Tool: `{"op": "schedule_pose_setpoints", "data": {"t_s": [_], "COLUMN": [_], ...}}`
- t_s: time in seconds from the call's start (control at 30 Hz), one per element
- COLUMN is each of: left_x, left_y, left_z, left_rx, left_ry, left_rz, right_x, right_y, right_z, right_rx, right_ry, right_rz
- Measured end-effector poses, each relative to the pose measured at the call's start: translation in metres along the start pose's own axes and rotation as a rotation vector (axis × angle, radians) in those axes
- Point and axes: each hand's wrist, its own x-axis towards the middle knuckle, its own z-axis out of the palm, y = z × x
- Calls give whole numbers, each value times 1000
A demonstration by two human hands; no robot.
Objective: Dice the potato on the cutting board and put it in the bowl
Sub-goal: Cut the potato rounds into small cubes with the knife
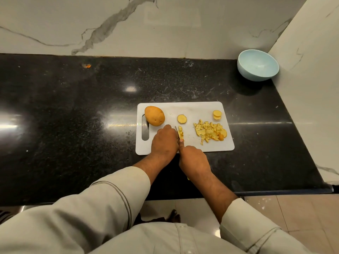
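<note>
Pale beige long-sleeved shirt (102, 217), stitched seams, sleeves pushed up both forearms, bare hands

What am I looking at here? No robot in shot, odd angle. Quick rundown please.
There is no machine: a person works bare-handed, filmed by one wide-angle camera on their head, looking down at a black counter. On the white cutting board lie a large uncut potato piece, a lone round slice, two stacked slices and a pile of diced potato. The right hand grips a knife, its blade against a potato piece being cut. The left hand rests beside the blade; its fingertips are hidden. A light blue bowl stands apart in the far right corner, with no potato in it.
</note>
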Motion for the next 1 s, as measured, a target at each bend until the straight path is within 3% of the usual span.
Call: {"op": "schedule_pose_setpoints", "data": {"t_s": [0.23,0.33,0.4,0.6,1.0], "left_x": [-1,-3,-7,-11,-11], "left_y": [0,-7,-15,-23,-18], "left_z": [-2,3,6,10,8], "left_rx": [21,-80,-181,-182,-174], "left_ry": [5,3,15,62,69], "left_rz": [27,-23,-70,39,59], "right_x": [-36,-50,-54,-35,-18], "right_y": [9,14,15,1,-3], "right_z": [12,14,12,4,7], "right_rx": [-9,-5,18,23,0], "right_ry": [-43,-52,-22,121,125], "right_rz": [-14,-15,-1,15,-20]}}
